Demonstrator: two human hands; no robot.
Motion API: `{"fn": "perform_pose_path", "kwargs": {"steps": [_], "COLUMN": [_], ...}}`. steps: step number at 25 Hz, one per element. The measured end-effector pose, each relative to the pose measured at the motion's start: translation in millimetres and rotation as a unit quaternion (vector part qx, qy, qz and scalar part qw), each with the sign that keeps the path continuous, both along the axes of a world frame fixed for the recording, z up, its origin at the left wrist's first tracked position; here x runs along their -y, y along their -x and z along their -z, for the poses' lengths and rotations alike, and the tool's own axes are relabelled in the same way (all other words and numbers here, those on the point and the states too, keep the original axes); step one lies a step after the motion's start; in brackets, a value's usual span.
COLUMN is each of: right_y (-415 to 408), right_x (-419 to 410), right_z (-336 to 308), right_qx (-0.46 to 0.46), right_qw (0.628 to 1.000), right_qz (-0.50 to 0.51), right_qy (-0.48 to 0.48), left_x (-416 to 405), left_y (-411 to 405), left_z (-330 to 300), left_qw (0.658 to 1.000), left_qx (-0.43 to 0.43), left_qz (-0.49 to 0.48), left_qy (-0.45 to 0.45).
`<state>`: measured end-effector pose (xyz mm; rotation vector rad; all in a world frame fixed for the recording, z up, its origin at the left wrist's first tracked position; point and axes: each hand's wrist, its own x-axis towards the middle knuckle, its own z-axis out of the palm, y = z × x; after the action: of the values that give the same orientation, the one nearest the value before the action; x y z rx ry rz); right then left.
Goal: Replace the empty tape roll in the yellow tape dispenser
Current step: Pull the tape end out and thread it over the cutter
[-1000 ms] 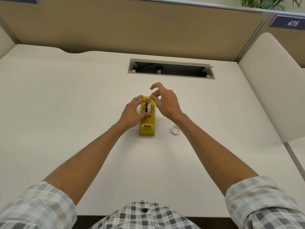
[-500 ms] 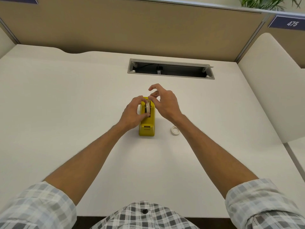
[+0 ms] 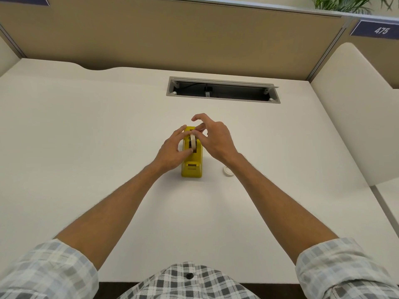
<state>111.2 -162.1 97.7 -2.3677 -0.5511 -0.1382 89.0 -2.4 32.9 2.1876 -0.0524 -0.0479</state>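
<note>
Dispenser: yellow tape dispenser point(image 3: 192, 164) stands upright on the white desk point(image 3: 86, 137), its long axis running away from me, cutter end nearest my body
Tape roll: a pale tape roll point(image 3: 192, 141) sits on edge in the dispenser's slot, upper half standing proud of the housing
Left hand: my left hand point(image 3: 172, 151) lies against the dispenser's left side, thumb tip on the near lower edge of the roll, fingers reaching to the roll's far top; it grips the roll lightly
Right hand: my right hand point(image 3: 213, 139) comes in from the right, thumb and one finger pinched at the top of the roll; whether they hold the roll itself or a loose tape end I cannot tell; remaining fingers lifted and spread
Empty core: a small white empty core point(image 3: 228, 170) lies flat on the desk, right of the dispenser, just beside my right forearm, apart from the dispenser
Cable tray: open cable tray point(image 3: 222, 90) recessed in the desk, well beyond the hands
</note>
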Motion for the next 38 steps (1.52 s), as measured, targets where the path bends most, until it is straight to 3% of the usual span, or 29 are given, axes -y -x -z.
{"fn": "perform_pose_path", "kwargs": {"steps": [11, 19, 27, 38], "right_y": [14.3, 28.4, 43.2, 64.2], "right_x": [-2.5, 4.4, 1.9, 9.8], "right_z": [6.2, 17.6, 42.6, 60.6], "right_qx": [0.033, 0.089, 0.200, 0.235], "right_qw": [0.999, 0.996, 0.979, 0.970], "right_qz": [-0.015, -0.032, -0.014, -0.008], "right_qy": [-0.009, 0.000, -0.023, -0.066], "left_x": [-3.4, -4.6, -5.2, -4.0], "left_y": [-0.6, -1.5, -5.4, -5.0], "left_z": [2.6, 4.5, 9.2, 11.3], "left_qw": [1.000, 1.000, 1.000, 0.999], "left_qx": [0.000, 0.001, -0.002, -0.003], "left_qz": [0.012, 0.017, 0.024, 0.018], "left_qy": [-0.002, 0.006, -0.019, -0.041]}}
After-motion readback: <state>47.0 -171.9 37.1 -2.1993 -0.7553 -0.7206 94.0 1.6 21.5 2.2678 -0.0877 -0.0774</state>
